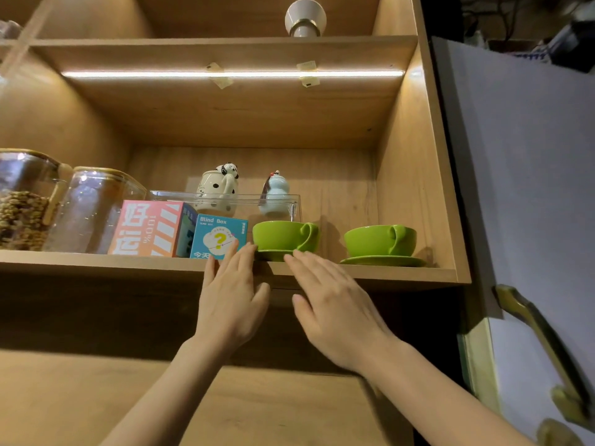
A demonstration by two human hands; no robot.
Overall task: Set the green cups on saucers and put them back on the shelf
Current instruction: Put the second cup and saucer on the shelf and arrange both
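Two green cups stand on green saucers on the wooden shelf (pixel 402 273). The left cup (pixel 280 235) sits on its saucer (pixel 273 254) right at the shelf's front edge. The right cup (pixel 380 240) rests on its saucer (pixel 383 261) near the right wall. My left hand (pixel 231 294) is flat with fingers apart, its fingertips at the left side of the near saucer. My right hand (pixel 331 300) is flat too, fingertips just under the saucer's right rim. Neither hand holds anything.
Left of the cups stand a teal "Blind Box" carton (pixel 219 236), a pink box (pixel 148 228) and two glass jars (pixel 87 207). Behind them a clear case (pixel 225 201) holds a spotted teapot and a pale blue figurine. The cabinet door (pixel 528 175) hangs at the right.
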